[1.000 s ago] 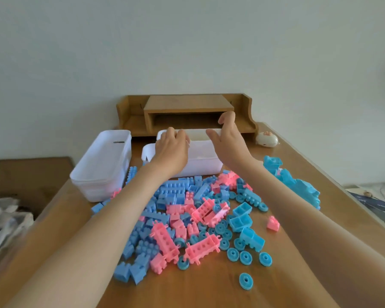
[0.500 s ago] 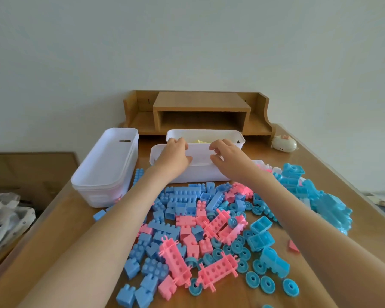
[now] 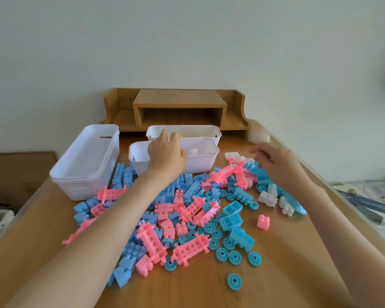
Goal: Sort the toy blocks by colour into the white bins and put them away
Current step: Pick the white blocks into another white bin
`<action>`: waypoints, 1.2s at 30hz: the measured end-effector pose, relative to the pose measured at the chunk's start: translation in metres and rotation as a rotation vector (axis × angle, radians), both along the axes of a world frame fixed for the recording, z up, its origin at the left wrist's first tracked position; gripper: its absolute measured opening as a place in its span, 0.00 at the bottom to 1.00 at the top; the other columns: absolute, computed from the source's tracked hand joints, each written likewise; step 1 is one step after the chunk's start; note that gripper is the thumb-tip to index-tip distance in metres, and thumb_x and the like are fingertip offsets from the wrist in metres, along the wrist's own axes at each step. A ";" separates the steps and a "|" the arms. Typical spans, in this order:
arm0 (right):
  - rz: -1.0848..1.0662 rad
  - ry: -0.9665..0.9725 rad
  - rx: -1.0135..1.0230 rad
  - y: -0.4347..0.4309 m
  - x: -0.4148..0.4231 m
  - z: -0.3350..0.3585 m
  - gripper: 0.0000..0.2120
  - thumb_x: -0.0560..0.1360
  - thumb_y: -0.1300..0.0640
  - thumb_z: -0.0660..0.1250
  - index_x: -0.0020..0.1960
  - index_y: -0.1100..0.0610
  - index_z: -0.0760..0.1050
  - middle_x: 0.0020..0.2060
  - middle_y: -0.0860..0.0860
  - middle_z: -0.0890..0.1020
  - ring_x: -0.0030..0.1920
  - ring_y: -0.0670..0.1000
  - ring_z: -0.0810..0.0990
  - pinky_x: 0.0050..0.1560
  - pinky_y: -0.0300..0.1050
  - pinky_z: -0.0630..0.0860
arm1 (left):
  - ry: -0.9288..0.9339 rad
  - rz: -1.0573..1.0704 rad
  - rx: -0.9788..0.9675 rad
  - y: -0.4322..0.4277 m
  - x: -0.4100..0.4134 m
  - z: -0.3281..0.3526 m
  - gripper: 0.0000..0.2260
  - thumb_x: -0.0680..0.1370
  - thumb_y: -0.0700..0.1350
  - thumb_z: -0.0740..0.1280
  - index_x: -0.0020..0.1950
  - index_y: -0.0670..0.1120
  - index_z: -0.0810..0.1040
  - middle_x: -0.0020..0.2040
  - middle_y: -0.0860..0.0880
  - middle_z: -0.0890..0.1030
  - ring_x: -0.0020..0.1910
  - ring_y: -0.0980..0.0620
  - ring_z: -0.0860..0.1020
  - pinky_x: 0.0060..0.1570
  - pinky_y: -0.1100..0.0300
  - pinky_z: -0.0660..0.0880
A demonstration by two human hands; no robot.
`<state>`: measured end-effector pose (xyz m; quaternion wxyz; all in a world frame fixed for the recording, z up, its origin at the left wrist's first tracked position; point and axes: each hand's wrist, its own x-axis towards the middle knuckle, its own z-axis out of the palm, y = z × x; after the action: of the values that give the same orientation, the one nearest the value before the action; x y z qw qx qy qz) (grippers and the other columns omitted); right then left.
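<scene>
Your right hand (image 3: 276,167) hovers empty, fingers loose and apart, nearer the white blocks (image 3: 267,197), which lie just toward you on the tabletop (image 3: 287,252). Their bin (image 3: 200,167) sits leftward under your left hand (image 3: 167,155); whether that hand grips cannot be told.

Wooden table (image 3: 276,274) carries white bins (image 3: 82,187), a desk shelf (image 3: 180,101) and scattered pink, blue, white blocks (image 3: 187,210)
</scene>
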<state>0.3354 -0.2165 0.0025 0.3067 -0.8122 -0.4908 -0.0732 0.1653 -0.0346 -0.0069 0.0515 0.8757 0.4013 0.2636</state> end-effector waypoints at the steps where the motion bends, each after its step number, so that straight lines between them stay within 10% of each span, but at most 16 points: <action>1: -0.032 0.023 0.032 -0.007 0.002 -0.004 0.10 0.80 0.59 0.56 0.54 0.54 0.75 0.45 0.49 0.79 0.42 0.48 0.79 0.43 0.35 0.73 | -0.014 -0.032 0.007 -0.010 0.004 -0.001 0.19 0.80 0.47 0.60 0.70 0.47 0.66 0.71 0.44 0.64 0.68 0.45 0.66 0.65 0.50 0.66; 11: -0.151 0.028 -0.129 -0.037 0.018 -0.025 0.09 0.79 0.55 0.56 0.54 0.51 0.75 0.40 0.47 0.78 0.35 0.46 0.74 0.35 0.40 0.70 | 0.075 -0.581 -0.031 -0.104 0.049 -0.014 0.14 0.80 0.49 0.58 0.66 0.56 0.71 0.68 0.55 0.71 0.70 0.54 0.62 0.68 0.50 0.48; 23: 0.046 -0.070 -0.505 -0.042 0.014 -0.013 0.12 0.82 0.53 0.54 0.60 0.42 0.71 0.49 0.40 0.74 0.49 0.43 0.63 0.54 0.39 0.53 | 0.213 -0.530 -0.010 -0.124 0.058 -0.040 0.13 0.78 0.54 0.62 0.62 0.54 0.71 0.63 0.55 0.74 0.67 0.52 0.67 0.70 0.48 0.43; 36: 0.188 0.110 -0.417 -0.039 0.010 -0.017 0.21 0.78 0.64 0.59 0.66 0.43 0.68 0.54 0.42 0.76 0.53 0.44 0.75 0.53 0.33 0.71 | 0.210 -0.467 -0.034 -0.126 0.059 -0.042 0.15 0.79 0.53 0.63 0.64 0.51 0.69 0.59 0.53 0.77 0.66 0.50 0.69 0.71 0.46 0.46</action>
<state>0.3453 -0.2554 -0.0148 0.1643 -0.8114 -0.5513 0.1031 0.2245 -0.1605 -0.0488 0.0834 0.9662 0.1958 0.1454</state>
